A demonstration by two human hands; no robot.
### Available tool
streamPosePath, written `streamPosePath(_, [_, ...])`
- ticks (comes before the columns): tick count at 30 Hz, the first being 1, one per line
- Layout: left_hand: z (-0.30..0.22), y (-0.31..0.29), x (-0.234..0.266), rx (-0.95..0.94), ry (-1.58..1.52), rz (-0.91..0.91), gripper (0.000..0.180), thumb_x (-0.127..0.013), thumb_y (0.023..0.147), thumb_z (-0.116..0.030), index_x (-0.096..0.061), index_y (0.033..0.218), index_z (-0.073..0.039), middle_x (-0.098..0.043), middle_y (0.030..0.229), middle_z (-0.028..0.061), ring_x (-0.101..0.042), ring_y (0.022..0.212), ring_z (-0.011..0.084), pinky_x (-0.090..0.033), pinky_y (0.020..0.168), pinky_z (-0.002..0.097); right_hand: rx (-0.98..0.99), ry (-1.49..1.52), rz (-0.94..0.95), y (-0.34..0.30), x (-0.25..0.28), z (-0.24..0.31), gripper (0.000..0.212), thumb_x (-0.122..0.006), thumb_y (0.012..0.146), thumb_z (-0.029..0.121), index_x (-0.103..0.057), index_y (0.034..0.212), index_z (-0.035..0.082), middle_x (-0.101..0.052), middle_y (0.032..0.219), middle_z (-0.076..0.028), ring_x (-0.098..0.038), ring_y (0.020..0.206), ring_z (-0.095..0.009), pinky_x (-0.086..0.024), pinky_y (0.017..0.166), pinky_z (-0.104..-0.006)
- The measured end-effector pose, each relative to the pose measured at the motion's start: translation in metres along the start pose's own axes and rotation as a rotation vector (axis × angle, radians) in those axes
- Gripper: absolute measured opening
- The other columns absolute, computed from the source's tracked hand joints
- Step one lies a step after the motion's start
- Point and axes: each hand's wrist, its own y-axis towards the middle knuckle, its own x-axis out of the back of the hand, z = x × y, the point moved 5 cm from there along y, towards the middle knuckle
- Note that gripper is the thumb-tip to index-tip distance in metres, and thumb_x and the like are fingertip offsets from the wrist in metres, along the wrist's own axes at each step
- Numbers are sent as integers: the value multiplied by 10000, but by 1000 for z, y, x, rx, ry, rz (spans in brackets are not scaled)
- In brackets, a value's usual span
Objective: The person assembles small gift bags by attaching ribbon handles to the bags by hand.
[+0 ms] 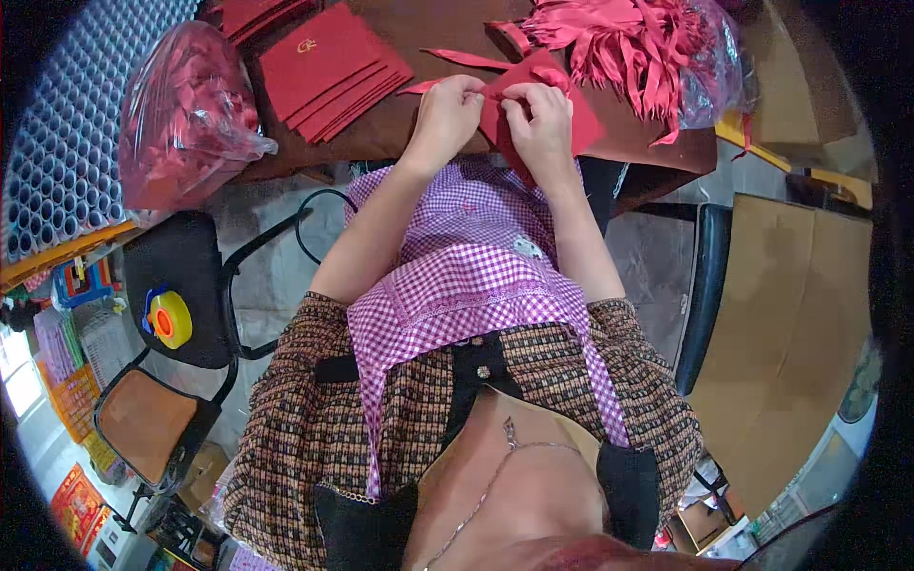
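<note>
A red card or folder (587, 128) lies tilted at the near edge of the brown-covered table, between and under my hands. My left hand (447, 122) is closed in a pinch at the card's left edge, and a red ribbon (416, 88) sticks out to its left. My right hand (541, 128) rests over the card, thumb and fingers bent together in a pinch. A loop of red ribbon (550, 75) shows just beyond its fingers. What exactly lies between the fingertips is mostly hidden.
To the left lies a fanned stack of red folders (333, 71), beside a clear plastic bag (195, 119) of red items. A heap of red ribbons (619, 43) is at the far right. A black chair (176, 257) carries a yellow tape roll (171, 319). Cardboard (781, 343) stands right.
</note>
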Motion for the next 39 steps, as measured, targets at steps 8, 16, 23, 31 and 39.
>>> streamPosePath(8, [4, -1, -4, 61, -51, 22, 243, -601, 800, -60, -615, 1012, 56, -668, 919, 137, -637, 830, 167, -504, 755, 282, 96, -55, -23, -2, 1, 0, 120, -640, 719, 70, -633, 832, 112, -589, 827, -37, -533, 856, -247, -355, 768, -383])
streamPosePath(16, [1, -1, -3, 20, -33, 0, 244, -611, 790, -69, -623, 1004, 49, -666, 901, 160, -640, 831, 182, -503, 750, 290, 119, -30, -49, 1, 4, -3, 105, -647, 738, 96, -628, 840, 115, -611, 842, -23, -533, 838, -231, -347, 783, -379])
streamPosePath(23, [3, -1, -4, -28, 33, -34, 254, -619, 776, -87, -630, 999, 35, -665, 910, 160, -642, 828, 207, -505, 755, 307, 179, -58, 19, 4, 3, 7, 86, -628, 764, 101, -606, 847, 93, -611, 787, -31, -544, 779, -226, -354, 788, -378])
streamPosePath(31, [-14, -5, 1, -108, 148, -60, 223, -604, 764, -82, -635, 960, 19, -643, 929, 184, -631, 871, 297, -495, 791, 364, -11, 29, 157, 14, 4, 2, 123, -631, 752, 85, -588, 860, 46, -633, 766, -77, -598, 750, -228, -404, 757, -365])
streamPosePath(39, [-19, -9, 2, -199, 157, -84, 181, -610, 746, -67, -643, 913, -4, -640, 906, 156, -600, 889, 298, -475, 807, 373, -270, 244, 362, 16, -9, -22, 192, -623, 765, 33, -554, 937, -19, -622, 760, -69, -582, 738, -103, -465, 643, -249])
